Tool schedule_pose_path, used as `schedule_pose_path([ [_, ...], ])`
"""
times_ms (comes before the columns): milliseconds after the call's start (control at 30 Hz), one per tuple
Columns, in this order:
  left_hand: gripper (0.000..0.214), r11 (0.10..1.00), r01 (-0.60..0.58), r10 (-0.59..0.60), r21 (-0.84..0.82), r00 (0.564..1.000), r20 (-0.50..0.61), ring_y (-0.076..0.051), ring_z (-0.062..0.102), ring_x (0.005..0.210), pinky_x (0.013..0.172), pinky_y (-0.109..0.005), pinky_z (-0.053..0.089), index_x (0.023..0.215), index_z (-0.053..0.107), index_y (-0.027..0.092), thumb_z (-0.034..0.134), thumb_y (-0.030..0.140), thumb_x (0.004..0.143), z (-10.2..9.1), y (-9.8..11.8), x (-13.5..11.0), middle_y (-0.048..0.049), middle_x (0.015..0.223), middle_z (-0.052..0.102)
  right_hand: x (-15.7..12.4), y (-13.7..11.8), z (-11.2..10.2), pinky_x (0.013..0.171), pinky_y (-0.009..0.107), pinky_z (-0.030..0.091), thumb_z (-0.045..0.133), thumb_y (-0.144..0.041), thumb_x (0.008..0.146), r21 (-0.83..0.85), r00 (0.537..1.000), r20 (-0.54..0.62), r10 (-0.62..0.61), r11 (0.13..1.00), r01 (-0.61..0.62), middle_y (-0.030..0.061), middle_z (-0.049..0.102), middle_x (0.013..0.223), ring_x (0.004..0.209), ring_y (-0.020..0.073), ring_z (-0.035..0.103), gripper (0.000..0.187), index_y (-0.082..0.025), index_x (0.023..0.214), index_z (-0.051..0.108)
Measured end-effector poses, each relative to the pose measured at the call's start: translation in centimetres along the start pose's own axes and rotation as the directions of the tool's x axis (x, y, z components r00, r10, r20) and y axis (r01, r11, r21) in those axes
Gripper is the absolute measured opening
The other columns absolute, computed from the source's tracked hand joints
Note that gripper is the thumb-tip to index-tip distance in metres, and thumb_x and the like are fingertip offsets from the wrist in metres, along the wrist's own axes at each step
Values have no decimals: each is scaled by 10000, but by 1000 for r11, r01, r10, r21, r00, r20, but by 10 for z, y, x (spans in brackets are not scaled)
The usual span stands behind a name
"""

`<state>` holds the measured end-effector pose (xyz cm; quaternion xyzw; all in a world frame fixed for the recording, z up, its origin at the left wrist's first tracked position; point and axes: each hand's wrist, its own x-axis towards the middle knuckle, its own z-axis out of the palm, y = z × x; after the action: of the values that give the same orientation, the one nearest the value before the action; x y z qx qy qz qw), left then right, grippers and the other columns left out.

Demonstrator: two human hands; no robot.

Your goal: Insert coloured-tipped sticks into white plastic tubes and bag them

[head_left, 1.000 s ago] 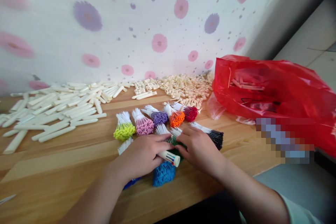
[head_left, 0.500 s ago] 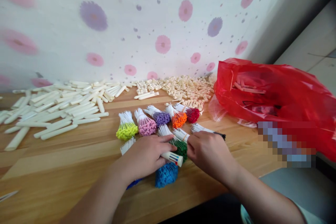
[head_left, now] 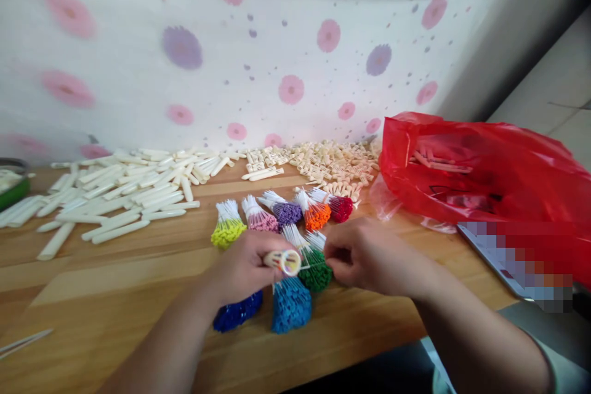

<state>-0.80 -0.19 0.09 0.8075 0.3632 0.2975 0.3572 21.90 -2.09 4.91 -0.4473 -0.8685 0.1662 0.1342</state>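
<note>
My left hand point(head_left: 242, 266) is closed around a cream multicolour pen barrel point(head_left: 279, 260), its open round end tipped toward me. Coloured bits show inside the opening. To its right, my right hand point(head_left: 367, 258) pinches a thin white pen refill point(head_left: 314, 266) that reaches toward that end. Beneath and between the hands lie tied refill bundles: green point(head_left: 319, 272), light blue point(head_left: 292, 309) and dark blue point(head_left: 239, 311). Behind them are yellow-green point(head_left: 228, 234), pink point(head_left: 262, 221), purple point(head_left: 289, 213), orange point(head_left: 316, 217) and dark red point(head_left: 341, 208) bundles.
White pen barrels point(head_left: 133, 188) are heaped at the back left, small cream parts point(head_left: 332, 163) at the back middle. A red plastic bag point(head_left: 498, 154) lies right, beside a partly blurred flat device point(head_left: 489, 258). Tweezers point(head_left: 25, 343) and a green-sided container point(head_left: 15, 194) are at the left.
My left hand has turned the barrel so its open end faces me. My right hand has drawn back from the bundles with a refill. The view has shifted slightly left.
</note>
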Motion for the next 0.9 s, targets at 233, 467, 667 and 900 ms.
schedule_pose_path([
  [233, 168, 969, 190, -209, -157, 971, -115, -103, 501, 533, 507, -207, 386, 637, 652, 148, 637, 268, 753, 2, -5, 3, 22, 583, 587, 44, 1, 13, 529, 200, 424, 608, -131, 720, 560, 996, -87, 4, 827, 46, 5, 657, 662, 586, 106, 575, 92, -147, 761, 689],
  [467, 205, 945, 168, -240, -282, 940, -244, -89, 472, 500, 478, -200, 376, 638, 626, 161, 592, 295, 791, 3, -8, 4, 26, 570, 567, 57, 12, 45, 659, 260, 530, 725, -253, 701, 944, 989, -123, 87, 317, 90, 10, 704, 738, 670, 125, 655, 173, -168, 847, 686],
  [667, 157, 967, 123, -194, -224, 925, -327, -137, 574, 614, 578, -244, 456, 725, 655, 152, 612, 292, 783, 7, -10, 5, -4, 651, 634, 50, 6, 44, 592, 246, 506, 613, -219, 808, 735, 916, -392, 86, 628, 256, 15, 666, 704, 642, 130, 619, 64, -170, 788, 648],
  [900, 132, 997, -26, -4, -73, 926, -377, -162, 609, 713, 652, -267, 467, 805, 690, 176, 675, 301, 767, 4, -13, 6, -33, 766, 674, -9, -8, 4, 680, 360, 540, 565, -148, 838, 360, 598, -801, 21, 815, 453, 62, 669, 901, 812, 228, 649, 218, -280, 1005, 614],
])
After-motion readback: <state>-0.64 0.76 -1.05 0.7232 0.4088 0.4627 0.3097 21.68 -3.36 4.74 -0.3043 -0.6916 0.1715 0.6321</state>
